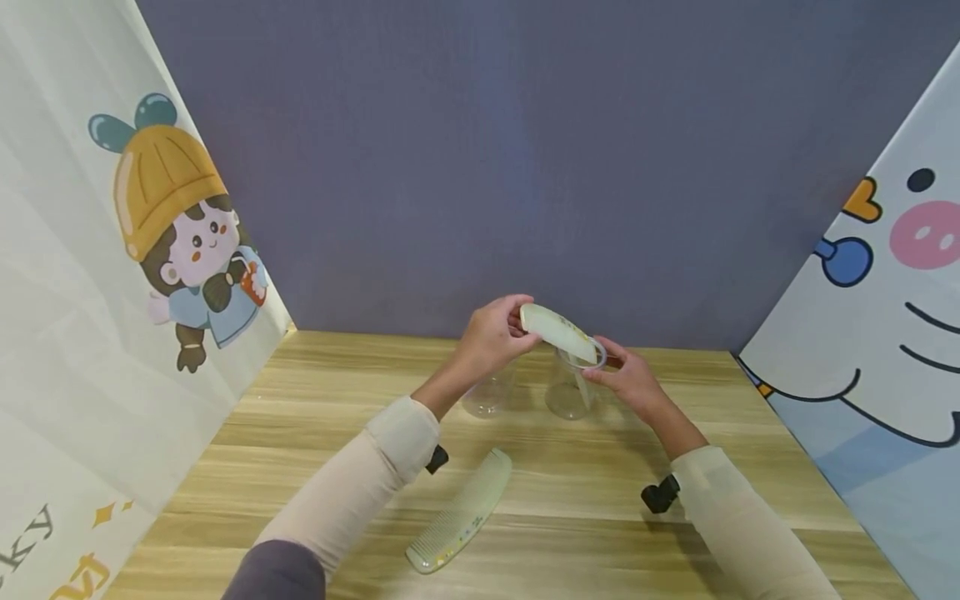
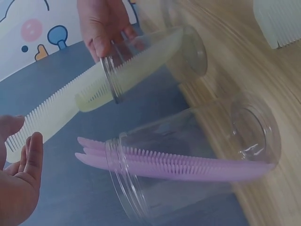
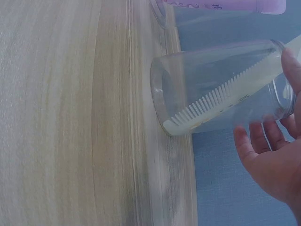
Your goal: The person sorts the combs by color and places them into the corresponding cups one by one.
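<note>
My left hand [image 1: 491, 333] pinches one end of a pale green comb [image 1: 558, 332]. The comb slants down to the right, its far end at the mouth of a clear plastic jar [image 1: 562, 404]. With fingers and thumb round the rim, my right hand [image 1: 632, 382] grips that jar, which stands on the table. Another pale green comb [image 3: 221, 96] leans inside it, teeth showing through the wall in the right wrist view. Beside it on the left stands a second clear jar [image 1: 483, 400], with purple combs [image 2: 188, 167] leaning in it.
One more pale green comb [image 1: 465, 512] lies on the wooden table [image 1: 585, 517], nearer to me between my forearms. A dark grey panel [image 1: 480, 167] rises behind the jars. Printed cartoon panels stand at both sides.
</note>
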Demonstrator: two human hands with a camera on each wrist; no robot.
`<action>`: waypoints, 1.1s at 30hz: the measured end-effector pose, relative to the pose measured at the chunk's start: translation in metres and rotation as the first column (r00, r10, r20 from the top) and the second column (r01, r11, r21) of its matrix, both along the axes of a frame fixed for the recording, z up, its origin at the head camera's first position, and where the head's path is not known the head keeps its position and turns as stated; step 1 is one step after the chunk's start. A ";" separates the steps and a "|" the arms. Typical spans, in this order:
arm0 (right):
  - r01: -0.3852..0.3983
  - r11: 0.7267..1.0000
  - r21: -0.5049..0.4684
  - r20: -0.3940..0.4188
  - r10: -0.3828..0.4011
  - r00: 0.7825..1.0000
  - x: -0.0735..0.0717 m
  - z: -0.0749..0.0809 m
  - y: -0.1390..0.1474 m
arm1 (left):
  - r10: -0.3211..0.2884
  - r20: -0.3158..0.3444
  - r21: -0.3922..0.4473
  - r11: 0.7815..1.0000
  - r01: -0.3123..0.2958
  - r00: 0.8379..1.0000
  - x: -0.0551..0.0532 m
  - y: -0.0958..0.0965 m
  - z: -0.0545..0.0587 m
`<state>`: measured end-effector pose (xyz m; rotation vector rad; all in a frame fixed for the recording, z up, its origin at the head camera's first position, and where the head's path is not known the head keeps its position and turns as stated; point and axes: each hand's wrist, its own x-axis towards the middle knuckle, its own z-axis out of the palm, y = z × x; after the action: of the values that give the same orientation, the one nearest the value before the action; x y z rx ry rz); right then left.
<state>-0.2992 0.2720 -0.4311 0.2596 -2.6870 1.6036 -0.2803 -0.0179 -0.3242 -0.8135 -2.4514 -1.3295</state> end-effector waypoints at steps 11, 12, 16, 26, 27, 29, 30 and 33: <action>0.010 0.999 0.033 0.006 -0.010 1.000 0.002 0.003 -0.003 | 0.009 -0.007 0.064 0.998 -0.009 1.000 -0.003 0.011 0.004; 0.007 0.999 0.031 0.009 -0.007 1.000 0.002 0.003 -0.003 | 0.008 -0.005 0.064 0.998 -0.008 1.000 -0.002 0.011 0.004; 0.007 1.000 0.024 0.019 -0.008 1.000 0.002 0.001 -0.002 | -0.006 0.019 0.045 0.999 0.005 1.000 0.002 0.008 0.000; 0.006 1.000 0.027 -0.014 -0.006 1.000 0.002 0.001 0.000 | -0.061 0.026 -0.110 0.992 0.064 0.998 0.019 -0.016 -0.020; 0.007 1.000 0.029 -0.016 -0.007 1.000 0.002 0.001 0.000 | -0.067 0.036 -0.124 0.990 0.071 0.997 0.021 -0.019 -0.023; 0.008 0.999 0.032 -0.015 -0.008 1.000 0.002 0.001 -0.001 | -0.074 0.069 -0.150 0.985 0.084 0.995 0.025 -0.025 -0.028; 0.010 1.000 0.029 -0.011 -0.009 1.000 0.002 0.001 -0.001 | -0.078 0.093 -0.157 0.983 0.092 0.993 0.027 -0.029 -0.030; 0.007 1.000 0.020 0.002 -0.007 1.000 0.002 0.001 -0.001 | -0.088 0.123 -0.182 0.977 0.110 0.988 0.032 -0.039 -0.037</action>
<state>-0.2971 0.2706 -0.4299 0.2489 -2.7035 1.5765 -0.2478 -0.0566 -0.3612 -0.9393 -2.6916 -1.2208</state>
